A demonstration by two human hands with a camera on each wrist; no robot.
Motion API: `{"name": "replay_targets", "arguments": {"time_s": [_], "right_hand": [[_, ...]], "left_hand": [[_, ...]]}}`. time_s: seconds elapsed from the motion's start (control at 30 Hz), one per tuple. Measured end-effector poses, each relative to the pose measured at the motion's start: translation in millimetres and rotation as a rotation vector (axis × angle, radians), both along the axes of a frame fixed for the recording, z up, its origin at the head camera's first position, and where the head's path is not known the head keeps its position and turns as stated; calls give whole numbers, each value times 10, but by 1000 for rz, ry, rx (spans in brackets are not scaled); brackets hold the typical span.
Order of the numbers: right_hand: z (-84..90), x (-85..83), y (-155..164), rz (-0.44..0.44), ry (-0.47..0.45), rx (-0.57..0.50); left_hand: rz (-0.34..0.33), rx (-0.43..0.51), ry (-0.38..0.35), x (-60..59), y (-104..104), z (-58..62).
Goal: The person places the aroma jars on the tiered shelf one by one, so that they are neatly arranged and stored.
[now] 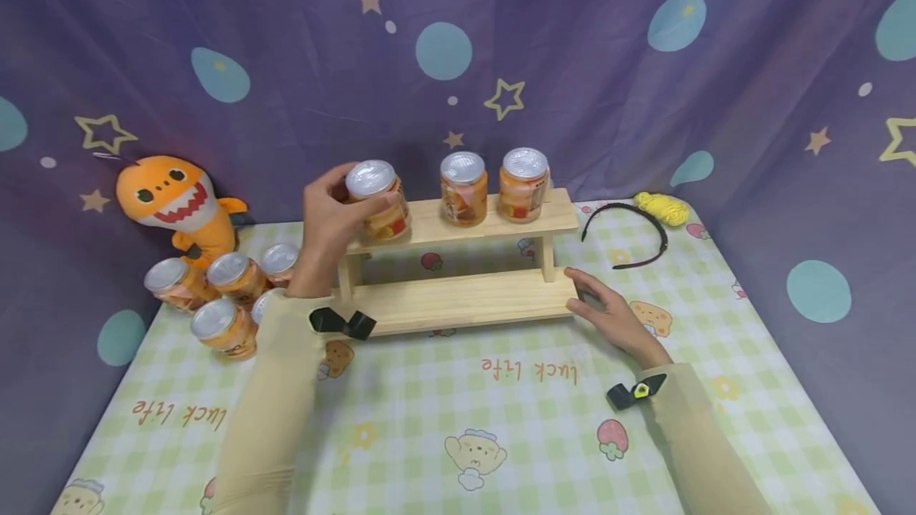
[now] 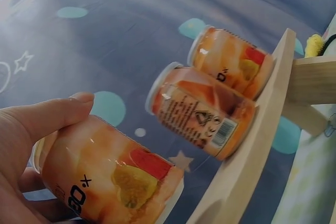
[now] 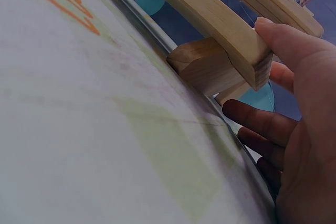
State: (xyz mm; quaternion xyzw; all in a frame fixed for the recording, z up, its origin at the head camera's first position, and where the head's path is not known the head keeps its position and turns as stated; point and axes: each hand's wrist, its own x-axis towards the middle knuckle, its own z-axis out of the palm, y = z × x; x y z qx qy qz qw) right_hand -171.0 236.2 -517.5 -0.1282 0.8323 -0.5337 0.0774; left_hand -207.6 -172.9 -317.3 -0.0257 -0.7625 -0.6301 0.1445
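My left hand [image 1: 332, 217] grips an orange-labelled can [image 2: 113, 174] with a silver lid, thumb on one side and fingers round the other. This can is over the left end of the upper board of a two-tier wooden shelf [image 1: 458, 296]. Two matching cans, a middle one [image 1: 463, 201] and a right one [image 1: 525, 197], stand upright on that same board. At the lower board's right end is my right hand [image 1: 608, 316], its thumb and fingers touching the wood. The right wrist view shows the thumb tip on the board's corner, the other fingers loosely extended beside it.
Several more silver-lidded cans [image 1: 229, 328] are grouped to the left, partly behind the left forearm. An orange shark plush [image 1: 182, 201] leans at the back left. A black headband [image 1: 661, 233] and yellow yarn [image 1: 661, 209] lie back right on the checked tablecloth [image 1: 537, 435].
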Motion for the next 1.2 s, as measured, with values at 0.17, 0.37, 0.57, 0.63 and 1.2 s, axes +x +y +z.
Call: {"name": "replay_targets", "arguments": {"time_s": [0.17,0.37,0.57,0.63,1.2], "right_hand": [[1,-2,-5,3,-1,-8],[-2,-4,2,-4,-9,10],[-2,4,4,-8,-15,18],[3,8,3,-8,-15,18],[3,12,-9,-8,-8,20]], "left_hand": [[-26,-2,-30,-94,104,-79],[-30,7,-64,-173,188,-148],[-25,27,-51,-247,240,-195],[-23,30,-46,-267,251,-207],[-59,-96,-113,-226,179,-137]]}}
